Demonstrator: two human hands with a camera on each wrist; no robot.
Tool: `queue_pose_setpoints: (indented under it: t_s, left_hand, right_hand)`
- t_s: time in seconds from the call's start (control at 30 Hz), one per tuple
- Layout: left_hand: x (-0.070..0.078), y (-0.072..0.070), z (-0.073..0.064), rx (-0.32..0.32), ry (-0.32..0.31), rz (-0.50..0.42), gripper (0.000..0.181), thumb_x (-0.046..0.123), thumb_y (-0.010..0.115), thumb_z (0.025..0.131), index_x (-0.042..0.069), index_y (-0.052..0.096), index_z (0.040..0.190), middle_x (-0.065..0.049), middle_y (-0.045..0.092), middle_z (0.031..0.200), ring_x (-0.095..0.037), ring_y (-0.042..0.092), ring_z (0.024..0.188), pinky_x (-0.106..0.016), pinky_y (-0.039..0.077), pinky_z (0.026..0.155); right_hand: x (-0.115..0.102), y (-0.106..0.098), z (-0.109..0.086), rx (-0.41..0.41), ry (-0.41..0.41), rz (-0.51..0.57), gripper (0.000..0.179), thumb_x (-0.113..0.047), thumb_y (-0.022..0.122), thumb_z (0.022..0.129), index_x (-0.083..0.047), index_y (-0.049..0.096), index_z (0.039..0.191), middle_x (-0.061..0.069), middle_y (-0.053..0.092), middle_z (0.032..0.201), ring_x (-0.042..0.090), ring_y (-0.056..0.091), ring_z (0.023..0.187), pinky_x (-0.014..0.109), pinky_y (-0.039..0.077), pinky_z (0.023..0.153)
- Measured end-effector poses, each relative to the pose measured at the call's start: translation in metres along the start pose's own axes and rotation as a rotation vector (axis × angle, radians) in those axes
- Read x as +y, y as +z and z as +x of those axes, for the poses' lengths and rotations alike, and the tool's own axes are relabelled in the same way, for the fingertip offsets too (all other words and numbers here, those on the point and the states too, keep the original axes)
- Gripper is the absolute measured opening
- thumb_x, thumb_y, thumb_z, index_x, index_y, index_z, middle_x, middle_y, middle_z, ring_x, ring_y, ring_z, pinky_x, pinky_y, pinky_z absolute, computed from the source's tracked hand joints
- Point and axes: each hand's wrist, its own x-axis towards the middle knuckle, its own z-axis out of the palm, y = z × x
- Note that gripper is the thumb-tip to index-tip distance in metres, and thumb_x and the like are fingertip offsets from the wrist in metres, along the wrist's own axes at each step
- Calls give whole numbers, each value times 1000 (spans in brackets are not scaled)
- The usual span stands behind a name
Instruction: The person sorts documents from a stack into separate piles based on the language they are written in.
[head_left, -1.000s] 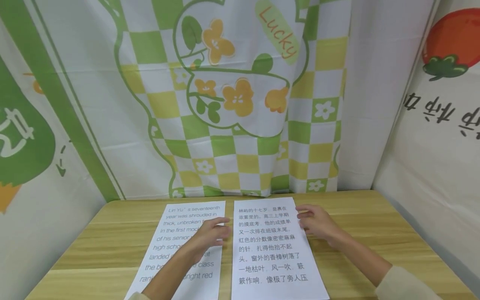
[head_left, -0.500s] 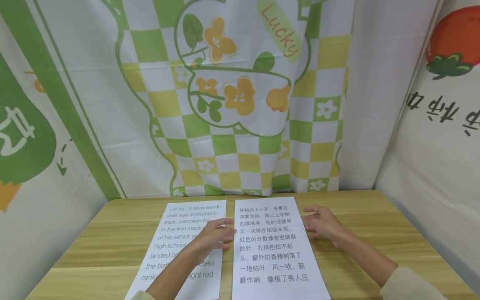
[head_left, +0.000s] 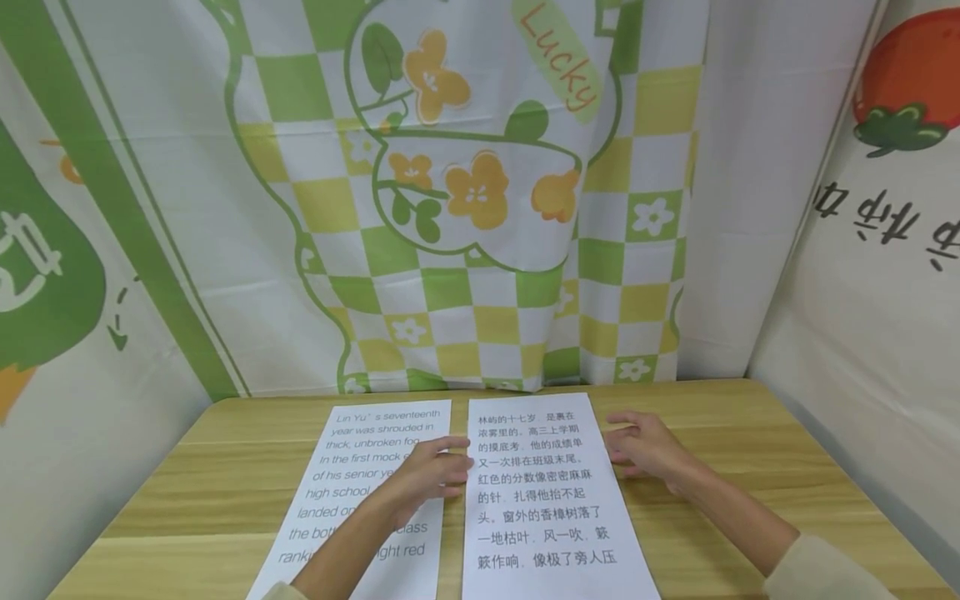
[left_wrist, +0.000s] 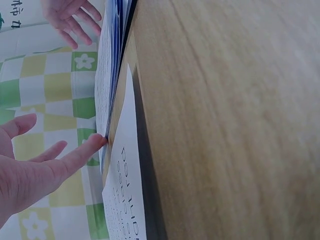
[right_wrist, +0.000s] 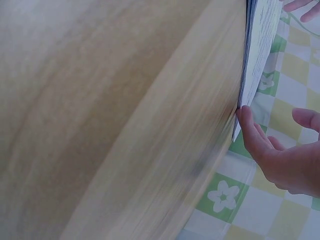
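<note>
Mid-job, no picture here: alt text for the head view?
A left hand and right hand flank a Chinese page on a wooden table; the left arm partly hides an English page. A checked curtain hangs behind.

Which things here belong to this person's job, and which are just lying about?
Apparently in the job: left hand; right hand; Chinese-text paper stack between them.
Seemingly just there: English-text paper, beside the stack; checked curtain, behind the table.
</note>
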Motion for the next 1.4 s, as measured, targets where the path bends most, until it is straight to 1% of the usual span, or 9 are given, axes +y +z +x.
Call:
queue_pose_setpoints:
  t_s: [0.2,0.3,0.43,0.63,0.8,0.97,1.13,1.3,1.4]
  left_hand:
    - [1,0,-1,-11,2,-2,59,12,63,98,-11,43,149,-32,58,138,-51,58,125,-53,56,101]
    - [2,0,-2,-31,2,-3,61,13,63,98,-11,42,149,-32,56,139,-52,56,127,-54,55,103]
    - [3,0,-3,-33,2,-8,61,13,63,98,-11,42,150,-33,54,140,-52,55,128,-54,54,103]
    - [5,1,-4,-7,5,-5,60,13,63,97,-11,43,148,-31,57,138,-50,57,125,-53,57,99]
    - [6,1,-3,5,4,-6,59,13,63,98,-12,44,148,-30,56,137,-46,58,124,-50,58,98]
    - [5,3,0,28,2,-4,57,13,63,98,-13,46,146,-29,56,137,-41,60,119,-48,59,97]
    - [4,4,3,52,3,-5,55,13,64,97,-14,49,143,-27,58,135,-36,61,114,-46,59,95]
    - [4,4,3,73,12,-3,53,12,65,96,-12,52,142,-25,60,132,-34,62,112,-47,59,95]
    - [5,4,3,71,10,-5,52,12,64,97,-11,51,143,-25,60,133,-34,61,113,-47,58,96]
  right_hand:
    - [0,1,-1,11,4,7,50,-6,53,103,14,41,147,36,60,131,40,70,105,47,64,81]
    - [-1,1,-2,17,-5,11,49,-5,54,103,14,42,147,37,59,132,40,70,105,47,64,81]
    - [-2,1,-2,24,-20,10,50,-7,57,103,14,43,146,36,60,131,39,71,104,46,64,80]
    - [-3,2,-3,40,-34,15,49,-6,58,101,14,45,144,36,61,129,41,71,104,47,65,78]
    - [-3,2,-3,33,-29,41,48,-4,57,101,15,45,144,36,60,129,46,67,113,48,64,81]
    - [-2,2,-1,9,-17,72,52,-2,58,100,18,42,144,39,58,130,49,63,119,47,64,85]
    - [0,3,1,-12,-8,90,56,-2,61,98,21,40,144,40,54,137,47,62,120,46,63,87]
    - [1,3,2,-22,-1,93,59,-3,64,96,18,40,146,38,51,142,44,64,120,46,63,88]
    - [1,3,3,-36,8,106,61,-3,64,96,17,38,148,37,50,145,42,63,121,47,63,88]
